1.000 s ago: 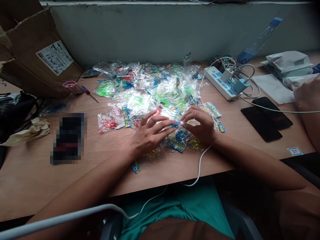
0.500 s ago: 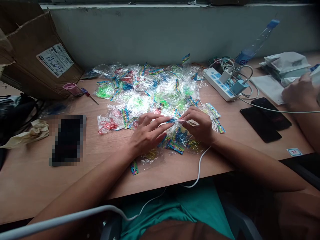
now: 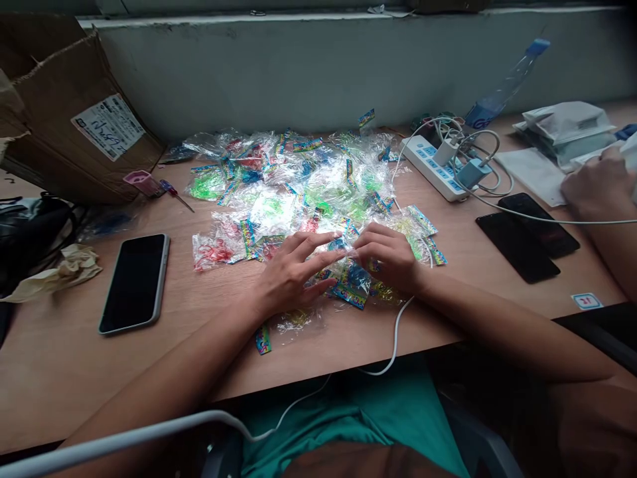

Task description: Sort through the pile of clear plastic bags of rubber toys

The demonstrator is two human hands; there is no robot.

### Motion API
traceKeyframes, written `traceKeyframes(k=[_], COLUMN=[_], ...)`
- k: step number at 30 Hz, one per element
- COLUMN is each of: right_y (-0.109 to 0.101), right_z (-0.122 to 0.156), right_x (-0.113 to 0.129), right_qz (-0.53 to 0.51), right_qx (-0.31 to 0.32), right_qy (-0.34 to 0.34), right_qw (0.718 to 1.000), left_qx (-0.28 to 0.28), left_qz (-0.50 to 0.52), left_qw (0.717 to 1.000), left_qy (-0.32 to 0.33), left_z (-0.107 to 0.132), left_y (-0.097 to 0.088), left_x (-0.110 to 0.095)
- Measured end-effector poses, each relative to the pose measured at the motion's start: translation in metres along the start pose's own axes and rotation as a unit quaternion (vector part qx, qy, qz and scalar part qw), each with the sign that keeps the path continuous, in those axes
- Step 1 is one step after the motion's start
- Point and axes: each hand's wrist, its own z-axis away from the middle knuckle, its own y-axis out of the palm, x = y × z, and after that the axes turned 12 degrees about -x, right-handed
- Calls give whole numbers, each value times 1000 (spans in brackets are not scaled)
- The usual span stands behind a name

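Observation:
Clear plastic packets (image 3: 271,206) with bright printed header strips and red, green, blue or yellow contents lie heaped on the table. Over the front of the heap is my left hand (image 3: 296,272), its fingers stretched out and spread, the tips resting at a packet. My right hand (image 3: 391,259) is curled in from the right, its fingertips closed on the edge of a clear plastic packet (image 3: 341,247) between the hands. The fingers partly hide that packet. Below my left hand lies a packet with yellow contents (image 3: 297,320).
A cardboard box (image 3: 70,119), a screwdriver (image 3: 176,194) and a phone (image 3: 135,284) are at left. On the right are a power strip (image 3: 432,166) with cables, a tilted bottle (image 3: 502,89), two dark phones (image 3: 517,245) and another person's hand (image 3: 602,179). A white cable (image 3: 395,342) crosses the table's front edge.
My left hand's fingers have spread apart from their closer hold at the packet. The right hand's fingers have curled more and shifted slightly. The view has moved a little.

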Motion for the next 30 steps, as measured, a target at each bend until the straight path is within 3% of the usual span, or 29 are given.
traceKeyframes(k=[8, 21, 30], right_y=[1, -4, -9], right_z=[4, 0, -3], right_x=[0, -6, -10], right_qz=[-19, -10, 17], right_qx=[2, -5, -5], right_qy=[6, 13, 0], right_qw=[1000, 1000, 1000], left_qx=[12, -36, -98], left_qz=[-20, -35, -39], left_qw=[1000, 999, 994], left_qy=[0, 6, -10], left_z=[3, -2, -2], left_y=[3, 2, 1], left_x=[-1, -5, -1])
